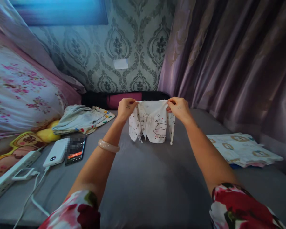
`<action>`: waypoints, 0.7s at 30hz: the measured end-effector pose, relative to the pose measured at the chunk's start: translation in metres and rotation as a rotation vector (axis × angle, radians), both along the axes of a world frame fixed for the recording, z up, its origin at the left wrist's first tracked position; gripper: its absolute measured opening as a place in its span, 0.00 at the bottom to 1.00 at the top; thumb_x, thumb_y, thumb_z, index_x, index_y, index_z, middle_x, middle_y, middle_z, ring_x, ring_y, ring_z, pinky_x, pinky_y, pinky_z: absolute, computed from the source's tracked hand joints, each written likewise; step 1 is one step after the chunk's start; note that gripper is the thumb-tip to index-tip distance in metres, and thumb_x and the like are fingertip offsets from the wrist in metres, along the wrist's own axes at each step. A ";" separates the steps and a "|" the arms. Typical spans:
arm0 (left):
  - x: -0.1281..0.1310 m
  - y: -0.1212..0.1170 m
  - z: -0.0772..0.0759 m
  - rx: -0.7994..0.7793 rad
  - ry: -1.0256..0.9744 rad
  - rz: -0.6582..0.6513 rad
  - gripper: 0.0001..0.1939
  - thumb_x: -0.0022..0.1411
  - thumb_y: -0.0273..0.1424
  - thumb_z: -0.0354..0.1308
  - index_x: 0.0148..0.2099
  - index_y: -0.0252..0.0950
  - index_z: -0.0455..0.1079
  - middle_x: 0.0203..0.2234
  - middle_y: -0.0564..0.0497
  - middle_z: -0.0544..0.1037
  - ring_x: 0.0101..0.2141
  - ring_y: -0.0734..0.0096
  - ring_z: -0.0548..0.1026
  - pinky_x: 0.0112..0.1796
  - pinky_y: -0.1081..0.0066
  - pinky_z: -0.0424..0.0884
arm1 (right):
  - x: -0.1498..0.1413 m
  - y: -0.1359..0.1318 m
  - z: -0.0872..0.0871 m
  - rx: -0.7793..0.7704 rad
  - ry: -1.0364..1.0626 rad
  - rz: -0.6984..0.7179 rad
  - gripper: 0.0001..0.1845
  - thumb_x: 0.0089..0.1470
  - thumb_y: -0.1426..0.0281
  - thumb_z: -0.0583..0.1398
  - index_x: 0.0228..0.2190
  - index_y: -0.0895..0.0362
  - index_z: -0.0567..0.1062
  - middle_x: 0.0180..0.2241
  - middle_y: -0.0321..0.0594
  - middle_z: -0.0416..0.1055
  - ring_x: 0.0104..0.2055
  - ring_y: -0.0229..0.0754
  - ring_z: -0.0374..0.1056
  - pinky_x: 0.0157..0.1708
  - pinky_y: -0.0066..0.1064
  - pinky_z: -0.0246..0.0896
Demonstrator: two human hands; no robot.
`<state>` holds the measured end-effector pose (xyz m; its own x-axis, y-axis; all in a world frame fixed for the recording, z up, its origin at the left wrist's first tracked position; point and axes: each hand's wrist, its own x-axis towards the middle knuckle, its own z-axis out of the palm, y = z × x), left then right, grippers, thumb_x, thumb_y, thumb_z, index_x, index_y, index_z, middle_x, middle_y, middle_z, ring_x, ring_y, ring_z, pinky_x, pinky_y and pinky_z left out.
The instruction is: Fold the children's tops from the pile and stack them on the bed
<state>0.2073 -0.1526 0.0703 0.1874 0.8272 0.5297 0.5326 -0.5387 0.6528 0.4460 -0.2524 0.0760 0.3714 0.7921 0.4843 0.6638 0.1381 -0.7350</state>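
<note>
A small white baby shirt (154,122) with a printed cartoon animal and tie strings hangs between my two hands, its front facing me. My left hand (126,108) pinches one shoulder corner. The opposite shoulder corner is pinched by my right hand (179,107), so the top edge is stretched straight. Both sleeves droop down at the sides, and the hem is close to the grey sheet (154,184); whether it touches I cannot tell. A pale bangle circles my left forearm.
To the left are a pile of baby clothes (82,117), a yellow plush pillow (21,149), a white power bank (57,152), a phone (76,151) and a power strip (14,175) with cables. Folded patterned cloths (243,148) lie right. Curtains (212,57) hang behind.
</note>
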 end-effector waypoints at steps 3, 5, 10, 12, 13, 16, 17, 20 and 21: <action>0.003 -0.005 0.004 -0.060 -0.041 -0.025 0.13 0.56 0.37 0.58 0.38 0.34 0.78 0.26 0.50 0.79 0.27 0.69 0.76 0.31 0.72 0.69 | -0.003 0.001 0.000 0.014 0.039 0.001 0.11 0.57 0.65 0.59 0.36 0.59 0.78 0.25 0.39 0.75 0.25 0.41 0.75 0.28 0.32 0.74; 0.005 -0.010 0.007 -0.131 -0.106 -0.066 0.14 0.57 0.37 0.56 0.38 0.32 0.76 0.23 0.51 0.77 0.21 0.71 0.73 0.26 0.72 0.69 | -0.005 0.002 0.000 0.039 0.053 -0.001 0.12 0.58 0.64 0.58 0.38 0.59 0.77 0.27 0.40 0.75 0.25 0.41 0.74 0.27 0.31 0.73; 0.012 -0.019 0.003 -0.183 -0.270 -0.130 0.13 0.60 0.36 0.53 0.43 0.33 0.71 0.27 0.49 0.76 0.21 0.73 0.74 0.25 0.72 0.70 | -0.010 -0.001 -0.004 0.133 0.006 -0.025 0.13 0.61 0.65 0.54 0.41 0.57 0.74 0.34 0.41 0.76 0.32 0.40 0.75 0.32 0.31 0.71; 0.013 -0.025 -0.005 -0.140 -0.279 -0.093 0.13 0.62 0.36 0.52 0.44 0.33 0.71 0.29 0.49 0.76 0.24 0.72 0.75 0.28 0.72 0.71 | -0.014 -0.008 -0.009 0.203 -0.106 -0.077 0.12 0.61 0.67 0.53 0.41 0.57 0.74 0.35 0.42 0.76 0.36 0.41 0.74 0.39 0.34 0.69; 0.013 -0.029 -0.008 -0.095 -0.276 -0.060 0.13 0.63 0.35 0.52 0.43 0.34 0.71 0.30 0.49 0.76 0.26 0.72 0.75 0.30 0.71 0.72 | -0.016 -0.012 -0.012 0.239 -0.170 -0.110 0.12 0.61 0.67 0.53 0.40 0.57 0.75 0.36 0.42 0.76 0.39 0.42 0.73 0.42 0.35 0.68; 0.007 -0.051 -0.016 0.119 -0.248 0.057 0.11 0.64 0.34 0.52 0.41 0.35 0.73 0.34 0.48 0.75 0.34 0.71 0.74 0.38 0.70 0.71 | -0.026 -0.033 -0.018 0.317 -0.319 -0.187 0.13 0.63 0.68 0.51 0.40 0.56 0.75 0.39 0.44 0.74 0.42 0.43 0.70 0.45 0.36 0.65; 0.003 -0.061 -0.016 0.200 -0.234 0.085 0.11 0.64 0.34 0.51 0.41 0.35 0.73 0.36 0.47 0.75 0.36 0.71 0.74 0.40 0.70 0.71 | -0.030 -0.041 -0.018 0.337 -0.346 -0.196 0.14 0.63 0.68 0.51 0.41 0.56 0.75 0.39 0.43 0.74 0.42 0.43 0.70 0.46 0.36 0.65; -0.008 -0.095 -0.005 0.400 -0.194 0.122 0.11 0.67 0.33 0.50 0.44 0.38 0.72 0.41 0.47 0.73 0.41 0.69 0.72 0.44 0.68 0.69 | -0.044 -0.069 -0.013 0.400 -0.392 -0.200 0.15 0.65 0.67 0.49 0.42 0.54 0.75 0.38 0.43 0.72 0.42 0.44 0.69 0.47 0.37 0.63; -0.012 -0.106 0.001 0.449 -0.186 0.141 0.11 0.67 0.33 0.50 0.44 0.39 0.72 0.41 0.47 0.73 0.43 0.68 0.71 0.45 0.68 0.68 | -0.047 -0.077 -0.010 0.418 -0.403 -0.201 0.16 0.65 0.66 0.48 0.42 0.53 0.74 0.38 0.43 0.72 0.42 0.44 0.68 0.47 0.37 0.63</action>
<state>0.1958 -0.2586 0.0714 -0.0412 0.5205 0.8529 0.5176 -0.7190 0.4638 0.3985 -0.3295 0.0664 0.2169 0.4386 0.8721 0.9213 0.2034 -0.3314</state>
